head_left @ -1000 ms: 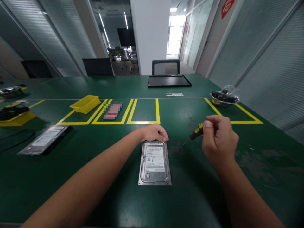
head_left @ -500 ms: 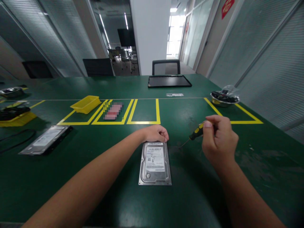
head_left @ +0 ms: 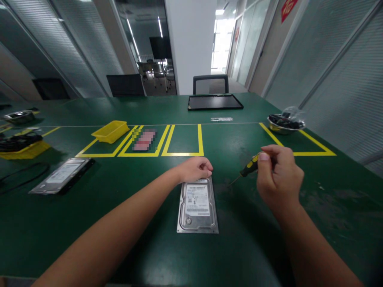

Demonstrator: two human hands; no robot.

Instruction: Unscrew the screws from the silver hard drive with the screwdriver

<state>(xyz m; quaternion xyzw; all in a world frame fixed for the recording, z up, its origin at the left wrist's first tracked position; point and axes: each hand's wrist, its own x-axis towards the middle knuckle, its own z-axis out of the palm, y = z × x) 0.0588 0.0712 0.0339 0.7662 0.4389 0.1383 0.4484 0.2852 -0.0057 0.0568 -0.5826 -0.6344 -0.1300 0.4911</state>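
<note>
A silver hard drive (head_left: 197, 201) with a white label lies flat on the green table in front of me. My left hand (head_left: 196, 169) rests at its far end with the fingers curled closed over that edge; the fingertips are partly hidden. To the right, my right hand (head_left: 279, 175) is closed around a screwdriver (head_left: 249, 165) with a green and yellow handle. Its thin shaft slants down to the left, and the tip is beside the drive, apart from it. A second hard drive (head_left: 62, 175) lies at the left.
Yellow tape (head_left: 182, 154) marks areas across the table. A yellow tray (head_left: 110, 131) and a blurred-out pink item (head_left: 145, 140) lie ahead left. A metal bowl (head_left: 285, 123) of dark parts stands at right, a black panel (head_left: 215, 102) at the back, a cable (head_left: 44, 171) far left.
The view has shifted slightly, so the table and its things appear a little further right. Both hands keep nearly the same pose, the screwdriver still held beside the drive.
</note>
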